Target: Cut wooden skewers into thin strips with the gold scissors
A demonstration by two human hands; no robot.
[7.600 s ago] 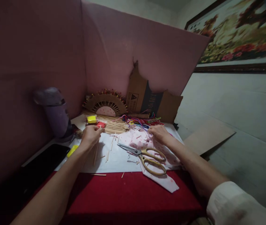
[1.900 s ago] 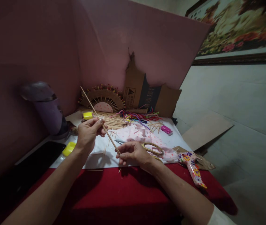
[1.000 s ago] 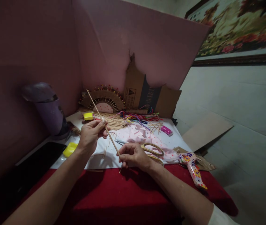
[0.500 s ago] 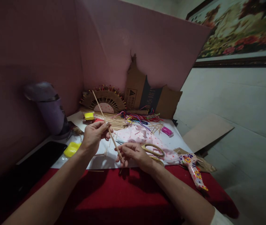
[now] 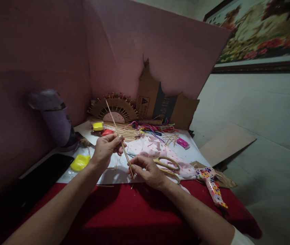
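Both hands hold one long thin wooden skewer (image 5: 113, 118) that slants up and to the left. My left hand (image 5: 106, 149) pinches it near its middle. Lower down, my right hand (image 5: 146, 170) grips its near end between thumb and fingers, just above the white sheet (image 5: 109, 175). Gold-handled scissors (image 5: 166, 166) lie right beside my right hand on a pink dotted cloth (image 5: 151, 148). A pile of more skewers (image 5: 126, 132) lies behind my hands.
A fan-shaped cardboard piece (image 5: 114, 109) with sticks stands at the back by torn cardboard (image 5: 160, 105). Coloured cords (image 5: 155, 129), yellow blocks (image 5: 97, 126) (image 5: 80, 162), a pink block (image 5: 183, 143), a flowered glue gun (image 5: 212, 187), a purple bottle (image 5: 55, 119) and a black phone (image 5: 43, 170) surround the red table (image 5: 140, 211).
Both hands had been flat on the table; they now hold a skewer raised between them. Over the last second the skewer shifted slightly right. The glue gun and pink block have come into view.
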